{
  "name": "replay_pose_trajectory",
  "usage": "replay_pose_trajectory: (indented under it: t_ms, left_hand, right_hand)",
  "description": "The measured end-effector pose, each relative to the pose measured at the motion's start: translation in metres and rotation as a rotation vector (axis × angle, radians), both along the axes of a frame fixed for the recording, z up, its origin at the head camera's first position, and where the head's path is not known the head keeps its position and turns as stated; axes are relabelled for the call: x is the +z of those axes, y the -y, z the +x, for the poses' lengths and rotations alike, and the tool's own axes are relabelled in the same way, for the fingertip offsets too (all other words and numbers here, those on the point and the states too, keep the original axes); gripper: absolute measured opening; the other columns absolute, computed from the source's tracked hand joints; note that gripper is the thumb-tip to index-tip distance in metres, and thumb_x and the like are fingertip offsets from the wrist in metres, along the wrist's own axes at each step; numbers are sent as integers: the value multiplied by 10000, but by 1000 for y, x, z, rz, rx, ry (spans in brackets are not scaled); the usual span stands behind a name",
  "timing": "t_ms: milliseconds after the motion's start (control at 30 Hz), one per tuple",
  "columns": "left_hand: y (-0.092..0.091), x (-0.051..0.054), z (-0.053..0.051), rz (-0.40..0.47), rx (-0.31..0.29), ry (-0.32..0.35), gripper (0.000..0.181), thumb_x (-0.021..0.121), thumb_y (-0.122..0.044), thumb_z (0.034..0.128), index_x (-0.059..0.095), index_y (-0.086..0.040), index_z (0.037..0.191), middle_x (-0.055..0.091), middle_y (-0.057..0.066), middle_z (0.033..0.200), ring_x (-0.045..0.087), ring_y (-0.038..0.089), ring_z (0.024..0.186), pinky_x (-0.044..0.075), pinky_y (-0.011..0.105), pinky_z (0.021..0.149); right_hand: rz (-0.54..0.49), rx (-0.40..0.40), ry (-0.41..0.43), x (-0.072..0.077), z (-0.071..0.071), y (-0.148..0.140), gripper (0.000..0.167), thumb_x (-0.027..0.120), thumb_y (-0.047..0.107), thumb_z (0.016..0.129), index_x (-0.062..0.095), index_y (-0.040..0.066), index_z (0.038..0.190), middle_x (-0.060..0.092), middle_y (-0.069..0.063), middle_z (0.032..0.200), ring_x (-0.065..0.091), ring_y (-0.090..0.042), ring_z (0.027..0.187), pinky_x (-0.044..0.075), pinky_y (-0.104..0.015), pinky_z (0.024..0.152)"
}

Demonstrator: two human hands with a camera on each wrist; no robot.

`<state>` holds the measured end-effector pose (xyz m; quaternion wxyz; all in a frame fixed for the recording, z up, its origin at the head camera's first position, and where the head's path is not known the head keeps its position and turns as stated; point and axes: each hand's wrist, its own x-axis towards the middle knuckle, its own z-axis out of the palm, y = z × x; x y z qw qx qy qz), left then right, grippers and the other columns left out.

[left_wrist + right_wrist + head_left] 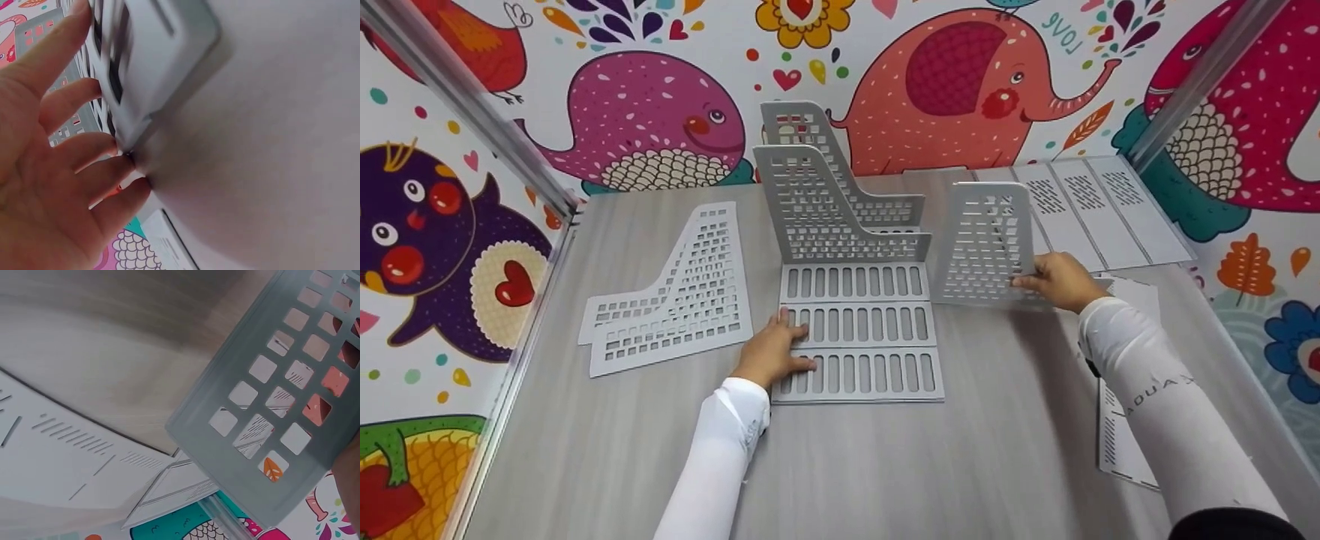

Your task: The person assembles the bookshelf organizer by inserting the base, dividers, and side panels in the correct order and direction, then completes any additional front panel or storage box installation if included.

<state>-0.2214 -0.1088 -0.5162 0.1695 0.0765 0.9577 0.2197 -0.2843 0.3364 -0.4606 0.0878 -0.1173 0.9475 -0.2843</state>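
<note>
My left hand (769, 349) rests at the left edge of a grey base panel (859, 347) with rows of long slots. In the left wrist view, the fingertips of this hand (67, 146) touch the panel's edge (174, 56) and the tabletop. Two tall, perforated side panels (840, 202) with sloping edges stand upright at the back of the base. To their right, my right hand (1061, 281) pinches the edge of another perforated grey panel (986, 240), held upright. Its square holes fill part of the right wrist view, where only a sliver of the hand (347, 481) shows.
Perforated side panels (675, 300) lie flat and overlapping on the left. Flat panels with slanted slits (1087, 210) lie at the back right, and another slit panel (1121, 442) is partly under my right forearm. Patterned walls with metal posts (521, 360) bound the table.
</note>
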Motion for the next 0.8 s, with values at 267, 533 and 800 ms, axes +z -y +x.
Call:
replay_pose_trajectory:
  t_ms: [267, 533, 800]
  left_hand:
    - [0, 0, 1, -6, 0, -7, 692, 804, -386, 709, 570, -172, 1324, 262, 221, 1539, 264, 384, 1434, 357, 525, 1089]
    - [-1, 0, 0, 13, 4, 12, 695, 801, -370, 718, 555, -173, 1338, 224, 208, 1555, 226, 378, 1448, 317, 507, 1125]
    - [-7, 4, 2, -24, -11, 5, 662, 726, -330, 731, 550, -143, 1341, 203, 285, 1534, 226, 444, 1429, 349, 537, 1095]
  right_hand:
    - [-46, -19, 42, -11, 2, -4, 228, 667, 164, 873, 714, -32, 979, 725, -211, 954, 603, -120, 695, 459, -201, 591]
    - [-53, -22, 39, -12, -2, -4, 220, 665, 147, 871, 711, -38, 982, 720, -223, 962, 602, -131, 687, 461, -192, 583]
    - [-49, -45, 7, -17, -1, 0, 210, 676, 156, 864, 721, -32, 943, 727, -211, 932, 526, -78, 647, 411, -204, 565]
